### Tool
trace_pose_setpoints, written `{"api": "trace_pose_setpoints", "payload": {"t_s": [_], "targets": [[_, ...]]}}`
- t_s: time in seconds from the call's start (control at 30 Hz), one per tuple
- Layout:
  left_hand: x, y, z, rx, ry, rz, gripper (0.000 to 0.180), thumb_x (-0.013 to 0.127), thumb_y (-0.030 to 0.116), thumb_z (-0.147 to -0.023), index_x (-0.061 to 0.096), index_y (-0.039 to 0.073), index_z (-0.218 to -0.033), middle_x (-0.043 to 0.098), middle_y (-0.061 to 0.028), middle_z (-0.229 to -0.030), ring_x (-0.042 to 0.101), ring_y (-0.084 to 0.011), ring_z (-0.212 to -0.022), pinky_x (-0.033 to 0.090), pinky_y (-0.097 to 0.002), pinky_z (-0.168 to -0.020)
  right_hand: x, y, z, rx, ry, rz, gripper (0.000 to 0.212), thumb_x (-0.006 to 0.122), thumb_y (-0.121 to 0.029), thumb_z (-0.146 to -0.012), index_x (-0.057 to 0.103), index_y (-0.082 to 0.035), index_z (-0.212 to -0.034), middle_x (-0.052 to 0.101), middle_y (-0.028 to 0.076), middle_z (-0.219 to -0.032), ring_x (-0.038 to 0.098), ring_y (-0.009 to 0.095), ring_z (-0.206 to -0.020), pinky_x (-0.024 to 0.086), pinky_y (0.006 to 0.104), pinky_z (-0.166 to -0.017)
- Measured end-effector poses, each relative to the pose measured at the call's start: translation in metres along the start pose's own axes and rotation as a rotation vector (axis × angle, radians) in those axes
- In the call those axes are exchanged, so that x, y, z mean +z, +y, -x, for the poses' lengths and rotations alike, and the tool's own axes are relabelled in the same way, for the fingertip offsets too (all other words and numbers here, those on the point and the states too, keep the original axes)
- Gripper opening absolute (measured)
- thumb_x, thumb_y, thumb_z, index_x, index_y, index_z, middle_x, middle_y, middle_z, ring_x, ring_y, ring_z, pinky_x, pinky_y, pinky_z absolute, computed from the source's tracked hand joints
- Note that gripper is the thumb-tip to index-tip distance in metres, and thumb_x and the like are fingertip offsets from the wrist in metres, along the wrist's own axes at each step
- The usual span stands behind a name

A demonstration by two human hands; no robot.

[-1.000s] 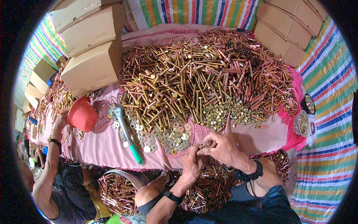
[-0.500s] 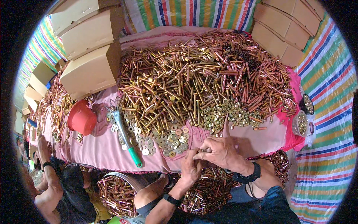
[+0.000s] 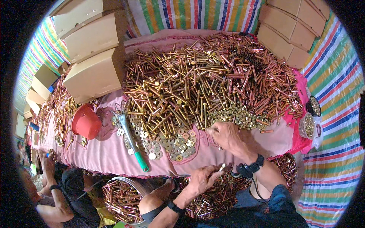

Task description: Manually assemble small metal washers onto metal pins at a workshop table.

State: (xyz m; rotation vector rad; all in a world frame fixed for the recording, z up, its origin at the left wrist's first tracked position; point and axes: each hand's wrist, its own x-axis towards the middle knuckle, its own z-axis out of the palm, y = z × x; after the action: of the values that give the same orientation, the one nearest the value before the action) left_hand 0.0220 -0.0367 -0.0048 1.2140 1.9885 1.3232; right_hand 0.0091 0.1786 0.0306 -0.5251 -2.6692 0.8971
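Note:
Low, near the table's front edge, my left hand (image 3: 201, 181) is closed round a bolt. Only the bolt's bright end (image 3: 222, 167) sticks out past the thumb and fingers. My right hand (image 3: 228, 138) reaches over the near edge of a heap of small brass-coloured nuts (image 3: 237, 118). Its fingers are bent in and pressed together; what they hold, if anything, is hidden. One loose nut (image 3: 220, 148) lies on the pink cloth (image 3: 243, 146) below that hand. Flat washers (image 3: 178, 146) are spread to the left of my right hand.
A large pile of long bolts (image 3: 182, 91) covers the table's middle. At left lie a green-handled metal tool (image 3: 131, 138) and a red bucket (image 3: 86, 121). Cardboard boxes (image 3: 95, 76) stand beyond. Small tubs (image 3: 307, 126) sit right. Another person's arm (image 3: 57, 197) shows lower left.
My hands, which were together, have parted. The right has moved up to the nuts; the left has dropped lower and nearer with the bolt. The view has shifted slightly.

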Motion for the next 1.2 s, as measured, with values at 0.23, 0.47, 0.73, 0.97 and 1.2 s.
{"api": "trace_pose_setpoints", "payload": {"t_s": [0.23, 0.47, 0.73, 0.97, 1.2], "targets": [[-0.008, -0.004, 0.003, -0.104, 0.044, 0.020, 0.024, 0.064, 0.024, -0.100, 0.072, 0.004, -0.111, 0.073, -0.0198, -0.091, 0.072, -0.0369, -0.082, 0.057, -0.0424, -0.072, 0.030, 0.008, -0.037, 0.166, -0.063, 0.106, 0.048, 0.074, -0.043, -0.084, 0.068, 0.001, -0.068, 0.062, 0.022, -0.060, 0.060, 0.034, -0.052, 0.048, 0.0460, -0.055], [-0.012, -0.016, 0.012, -0.197, 0.250, 0.101, 0.026, 0.067, 0.012, -0.096, 0.067, 0.005, -0.121, 0.072, -0.0173, -0.096, 0.073, -0.0324, -0.086, 0.057, -0.0420, -0.074, 0.013, 0.004, -0.037, 0.196, -0.355, -0.245, 0.042, 0.069, -0.033, -0.081, 0.054, -0.006, -0.053, 0.044, -0.004, -0.050, 0.036, 0.010, -0.045, 0.029, 0.0343, -0.042], [-0.039, -0.009, 0.009, -0.102, 0.402, -0.424, 0.046, 0.076, 0.006, -0.081, 0.066, 0.012, -0.126, 0.058, -0.0106, -0.087, 0.065, -0.0280, -0.076, 0.052, -0.0393, -0.061, -0.006, -0.030, 0.003, 0.189, -1.031, -0.475, 0.031, 0.070, -0.033, -0.094, 0.069, -0.004, -0.081, 0.059, -0.003, -0.064, 0.055, 0.008, -0.055, 0.043, 0.0280, -0.047], [-0.035, -0.006, 0.000, 0.091, 0.608, -0.124, 0.029, 0.069, 0.001, -0.083, 0.063, 0.004, -0.111, 0.060, -0.0163, -0.092, 0.061, -0.0344, -0.077, 0.049, -0.0411, -0.065, 0.054, -0.002, -0.015, -0.263, -0.203, -0.160, 0.020, 0.064, -0.015, -0.094, 0.070, -0.002, -0.109, 0.068, 0.018, -0.087, 0.067, 0.032, -0.080, 0.054, 0.0425, -0.073], [-0.015, -0.011, -0.001, -0.111, 0.552, 0.085, 0.012, 0.065, 0.008, -0.098, 0.059, 0.002, -0.107, 0.053, -0.0117, -0.071, 0.048, -0.0199, -0.060, 0.043, -0.0345, -0.056, 0.062, -0.001, -0.003, -0.500, -0.086, 0.177, 0.029, 0.061, -0.011, -0.092, 0.066, -0.002, -0.120, 0.063, 0.021, -0.103, 0.064, 0.037, -0.087, 0.053, 0.0462, -0.074]]}}
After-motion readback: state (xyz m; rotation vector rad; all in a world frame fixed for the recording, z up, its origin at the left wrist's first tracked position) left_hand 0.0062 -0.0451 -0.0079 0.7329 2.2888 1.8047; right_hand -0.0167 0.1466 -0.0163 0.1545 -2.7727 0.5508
